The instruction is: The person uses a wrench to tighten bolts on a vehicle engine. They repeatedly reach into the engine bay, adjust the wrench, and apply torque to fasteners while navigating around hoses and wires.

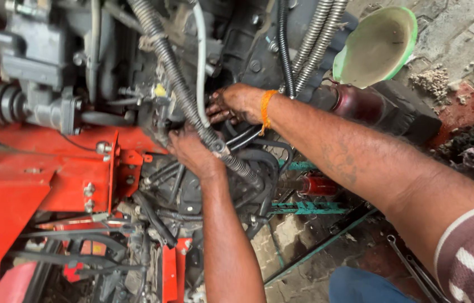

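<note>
Two greasy hands, left (192, 150) and right (236, 104), grips unclear, among three spring-wrapped hoses (178, 84) beside one green funnel (377, 45).

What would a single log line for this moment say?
left hand: on spring-wrapped hose | right hand: reaching into engine, grip hidden | green funnel: behind | red frame: left
</note>
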